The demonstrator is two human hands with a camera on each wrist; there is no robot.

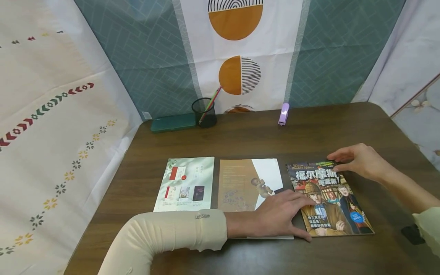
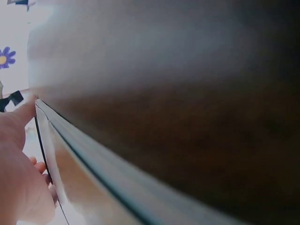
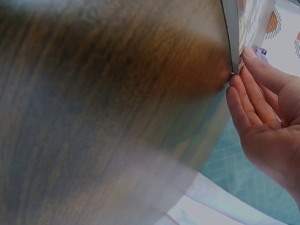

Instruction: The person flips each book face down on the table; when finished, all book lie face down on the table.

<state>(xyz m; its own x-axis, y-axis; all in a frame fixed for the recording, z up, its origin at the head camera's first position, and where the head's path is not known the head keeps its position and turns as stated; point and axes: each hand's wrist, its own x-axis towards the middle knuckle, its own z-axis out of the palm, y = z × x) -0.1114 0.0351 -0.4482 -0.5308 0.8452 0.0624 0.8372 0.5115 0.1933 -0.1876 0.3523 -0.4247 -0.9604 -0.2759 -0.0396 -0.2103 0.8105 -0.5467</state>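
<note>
A colourful illustrated book [image 1: 330, 202] with Chinese lettering and a man in a checked cap on its cover lies at the right of the row. My left hand [image 1: 280, 214] reaches over the middle book and touches the illustrated book's left side. Its fingers extend onto the cover, and the thumb lies by the lower left corner. At the top right corner my right hand [image 1: 364, 162] pinches the book, thumb on the cover side and fingers at the edge. The right wrist view shows that hand [image 3: 272, 108] at the corner. Partly under my left forearm lies a brown-and-white book [image 1: 237, 179].
On the left lies a pale green book [image 1: 185, 183], its lower part hidden by my sleeve. Along the back of the wooden table [image 1: 247, 139] stand a green case [image 1: 173, 123], a black mesh pen cup [image 1: 207, 116] with pencils, and a purple stapler-like object [image 1: 283, 114].
</note>
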